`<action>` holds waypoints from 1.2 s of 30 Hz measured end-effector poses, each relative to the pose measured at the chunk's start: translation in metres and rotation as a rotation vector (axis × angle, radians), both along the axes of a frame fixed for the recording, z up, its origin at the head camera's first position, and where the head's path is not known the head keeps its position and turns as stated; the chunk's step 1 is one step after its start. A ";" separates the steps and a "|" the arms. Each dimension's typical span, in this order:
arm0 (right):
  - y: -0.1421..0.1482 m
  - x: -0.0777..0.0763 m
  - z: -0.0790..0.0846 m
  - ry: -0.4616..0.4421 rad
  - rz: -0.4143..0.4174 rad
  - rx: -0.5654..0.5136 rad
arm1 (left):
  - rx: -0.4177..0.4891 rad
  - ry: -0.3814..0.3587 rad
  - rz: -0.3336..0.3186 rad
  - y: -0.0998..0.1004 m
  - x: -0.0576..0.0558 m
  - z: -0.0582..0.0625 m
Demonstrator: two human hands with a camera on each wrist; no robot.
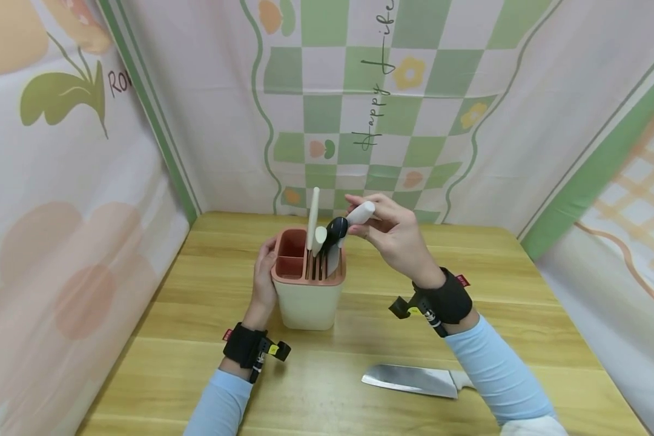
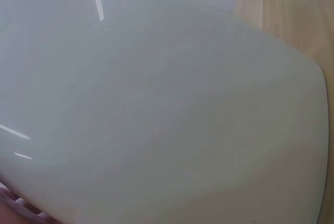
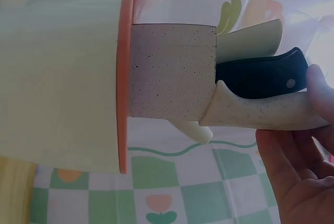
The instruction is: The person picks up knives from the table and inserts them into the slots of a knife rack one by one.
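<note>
A cream knife holder (image 1: 309, 306) with an orange-pink rim stands upright on the table. My left hand (image 1: 263, 278) holds it by its left side; in the left wrist view its smooth wall (image 2: 167, 98) takes up most of the picture. Between thumb and fingers, my right hand (image 1: 395, 236) pinches the white speckled handle of a knife (image 3: 266, 113). That knife's broad speckled blade (image 3: 172, 70) stands partly inside a slot, the rest showing above the rim. Close beside it are a black-handled knife (image 1: 336, 229) and cream handles (image 1: 313, 218) in the other slots.
On the wooden table (image 1: 207, 363), near the front right, lies a broad-bladed knife (image 1: 411, 380), its white handle partly covered by the right sleeve (image 1: 501, 369). Two square compartments (image 1: 292, 242) form the holder's left part. Patterned cloth (image 1: 370, 121) hangs behind the table.
</note>
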State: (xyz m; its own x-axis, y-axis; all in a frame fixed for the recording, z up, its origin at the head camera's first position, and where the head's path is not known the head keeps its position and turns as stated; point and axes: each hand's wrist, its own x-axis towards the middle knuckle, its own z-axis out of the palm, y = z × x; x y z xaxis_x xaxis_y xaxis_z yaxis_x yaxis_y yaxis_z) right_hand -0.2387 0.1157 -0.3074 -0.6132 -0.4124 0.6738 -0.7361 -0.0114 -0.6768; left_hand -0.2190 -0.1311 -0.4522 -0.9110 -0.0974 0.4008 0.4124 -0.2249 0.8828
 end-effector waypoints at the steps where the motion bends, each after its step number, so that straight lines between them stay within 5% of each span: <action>1: 0.000 -0.001 -0.001 0.001 0.001 0.001 | 0.002 0.000 0.000 0.000 0.000 0.000; 21: -0.007 -0.020 -0.026 -0.051 0.014 0.194 | 0.006 -0.012 0.003 0.003 0.001 0.002; 36: -0.004 0.002 -0.013 -0.074 0.005 0.181 | 0.017 -0.030 0.017 0.004 0.001 0.002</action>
